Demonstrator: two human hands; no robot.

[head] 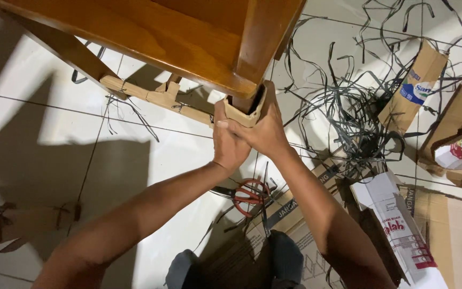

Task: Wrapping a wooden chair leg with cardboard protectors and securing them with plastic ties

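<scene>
A varnished wooden table (151,37) stands over a white tiled floor. One leg (244,103) is wrapped in a brown cardboard sleeve (248,113). My left hand (226,142) and my right hand (266,126) both clasp that sleeve around the leg, fingers pressed together on it. Another leg (76,53) at the left carries a cardboard strip (151,95) that runs toward the wrapped leg.
Red-handled scissors (249,194) lie on the floor below my hands. A tangle of black plastic strapping (348,107) spreads at the right. Flattened and torn cardboard boxes (418,80) cover the right and lower floor. My knees (188,267) show at the bottom.
</scene>
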